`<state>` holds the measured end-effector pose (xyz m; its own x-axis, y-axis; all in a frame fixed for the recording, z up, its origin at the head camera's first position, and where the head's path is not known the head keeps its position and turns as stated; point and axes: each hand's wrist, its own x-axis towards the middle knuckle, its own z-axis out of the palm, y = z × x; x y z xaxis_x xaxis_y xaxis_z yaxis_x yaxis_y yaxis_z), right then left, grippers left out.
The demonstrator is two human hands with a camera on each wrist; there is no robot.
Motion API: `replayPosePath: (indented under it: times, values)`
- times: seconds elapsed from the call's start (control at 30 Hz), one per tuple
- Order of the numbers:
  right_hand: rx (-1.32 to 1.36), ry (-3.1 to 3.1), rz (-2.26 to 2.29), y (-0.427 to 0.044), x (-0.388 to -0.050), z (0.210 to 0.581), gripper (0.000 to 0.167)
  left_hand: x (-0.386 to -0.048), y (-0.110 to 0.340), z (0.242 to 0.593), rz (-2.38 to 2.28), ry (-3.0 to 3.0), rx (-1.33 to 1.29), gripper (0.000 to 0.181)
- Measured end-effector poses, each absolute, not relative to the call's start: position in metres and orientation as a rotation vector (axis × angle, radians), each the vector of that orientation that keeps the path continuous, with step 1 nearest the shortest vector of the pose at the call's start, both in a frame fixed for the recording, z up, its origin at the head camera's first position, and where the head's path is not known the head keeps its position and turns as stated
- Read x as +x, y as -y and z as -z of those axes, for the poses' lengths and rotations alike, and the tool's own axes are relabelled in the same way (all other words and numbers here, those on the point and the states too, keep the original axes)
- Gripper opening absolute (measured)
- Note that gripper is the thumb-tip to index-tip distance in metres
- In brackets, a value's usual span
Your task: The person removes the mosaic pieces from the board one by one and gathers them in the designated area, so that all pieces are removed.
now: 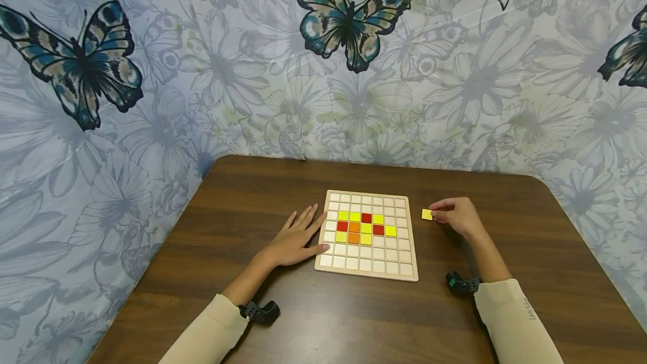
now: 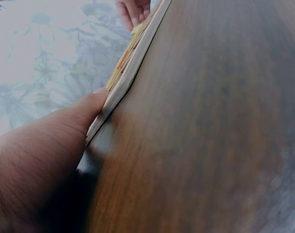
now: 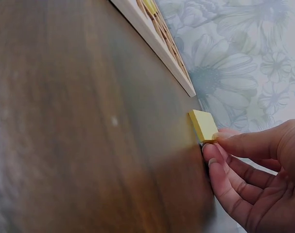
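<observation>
A square wooden grid board (image 1: 366,267) lies on the table, most of its cells white. Yellow, red and orange square tiles fill a patch of cells left of and around its middle. My left hand (image 1: 293,241) rests at the board's left edge with fingers spread, the thumb and fingertips touching the frame. In the left wrist view the thumb (image 2: 96,102) lies against the board's side. To the right of the board, my right hand (image 1: 459,215) pinches a yellow square tile (image 3: 203,126) between thumb and fingers, held apart from the board.
The brown wooden table (image 1: 354,319) reaches back to a wall covering (image 1: 242,72) printed with butterflies and flowers. Both wrists carry black bands, the left band (image 1: 260,312) and the right band (image 1: 461,282), below cream sleeves.
</observation>
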<state>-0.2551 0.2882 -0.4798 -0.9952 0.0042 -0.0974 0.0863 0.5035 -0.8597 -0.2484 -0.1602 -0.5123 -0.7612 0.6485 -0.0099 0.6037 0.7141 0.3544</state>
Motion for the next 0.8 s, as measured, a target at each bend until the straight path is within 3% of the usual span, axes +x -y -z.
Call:
replayPosePath:
  times: [0.43,0.8]
  values:
    - [0.092,-2.674,1.516,-0.288,-0.255,0.482,0.023,-0.248,0.161,0.512,-0.521,-2.786,1.038,0.087]
    - [-0.058,-2.761,1.430,-0.273,-0.250,0.465,0.025,-0.248,0.160,0.512,-0.525,-2.778,1.038,0.087]
